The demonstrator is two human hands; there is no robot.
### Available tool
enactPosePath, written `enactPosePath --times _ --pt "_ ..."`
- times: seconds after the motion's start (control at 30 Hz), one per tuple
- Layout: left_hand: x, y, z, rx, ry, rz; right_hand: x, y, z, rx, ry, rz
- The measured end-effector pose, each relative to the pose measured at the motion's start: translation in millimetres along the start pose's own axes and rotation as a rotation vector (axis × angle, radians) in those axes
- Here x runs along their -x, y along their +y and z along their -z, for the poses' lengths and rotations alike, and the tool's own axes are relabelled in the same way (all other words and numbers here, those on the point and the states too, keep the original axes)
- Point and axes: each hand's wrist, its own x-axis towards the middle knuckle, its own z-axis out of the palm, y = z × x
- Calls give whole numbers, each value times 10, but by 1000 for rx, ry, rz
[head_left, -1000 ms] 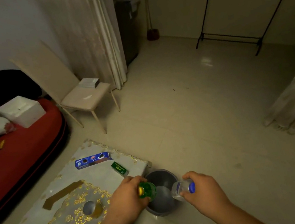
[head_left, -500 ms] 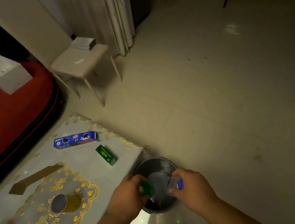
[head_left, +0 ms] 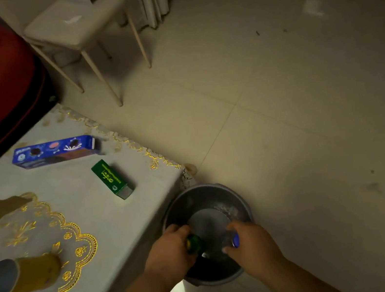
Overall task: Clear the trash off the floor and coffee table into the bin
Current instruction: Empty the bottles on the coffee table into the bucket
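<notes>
Left hand [head_left: 170, 251] grips green bottle [head_left: 195, 242], right hand [head_left: 250, 241] grips clear bottle [head_left: 230, 240], both low over bin [head_left: 237, 204] beside bench [head_left: 123, 225]. Risk: bottles knock together on release, one bounces off the rim onto floor [head_left: 311, 125].

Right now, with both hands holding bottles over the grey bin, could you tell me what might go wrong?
1. The left hand holds the green bottle with a yellow cap near the round grey bin's near rim, so it could bounce out.
2. The right hand's clear bottle with a blue cap may drop together with it and collide.
3. The bin stands against the coffee table's corner; a knock might tip it.
</notes>
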Motion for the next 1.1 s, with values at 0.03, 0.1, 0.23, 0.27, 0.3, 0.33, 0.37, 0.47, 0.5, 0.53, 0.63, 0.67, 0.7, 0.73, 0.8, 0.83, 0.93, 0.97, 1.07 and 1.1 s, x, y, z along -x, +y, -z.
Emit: enactPosePath --times 0.03,0.1,0.23,0.27,0.3,0.33,0.37,0.47,0.5,0.53,0.63,0.67,0.7,0.73,0.8,0.83,0.93,0.97,1.07,1.1 --pt "-28 -46 -89 3 -11 5 -37 52 -78 8 -7 2" --pt "-57 -114 -221 6 -29 11 -73 116 -195 24 -17 4" --pt "-58 -135 -305 15 -43 19 -67 151 -283 9 -13 -18" --pt "-44 -125 -287 20 -43 23 -58 145 -267 1 -9 -24" --pt "-25 -112 -258 27 -46 27 -41 135 -245 -5 -5 -29" --pt "4 -93 -215 33 -49 32 -16 115 -203 -4 2 -29" --pt "38 -73 -160 37 -48 34 14 87 -150 -3 12 -28" --pt "181 20 84 22 -33 41 154 -33 79 1 44 -29" --pt "243 67 187 13 -23 40 221 -83 177 0 55 -28" --pt "313 127 309 7 -11 40 299 -145 297 -2 69 -21" --pt "546 396 760 -18 32 24 579 -372 759 5 89 -3" --pt "638 515 944 -28 49 14 686 -462 941 15 87 1" --pt "732 641 1139 -36 66 1 800 -557 1137 23 85 8" --pt "835 778 1348 -44 80 -11 920 -654 1340 34 81 13" --pt "1042 1057 1778 -62 107 -42 1157 -858 1749 81 83 24" --pt "1141 1203 1995 -73 121 -60 1280 -967 1970 99 89 22" --pt "1465 1684 2662 -72 165 -98 1661 -1316 2712 106 91 38" --pt "1578 1845 2883 -75 189 -110 1780 -1429 2965 110 90 57" --pt "1935 2289 3498 -108 259 -153 2119 -1736 3659 129 131 103" --pt "2051 2410 3684 -112 275 -164 2226 -1836 3857 132 146 114"
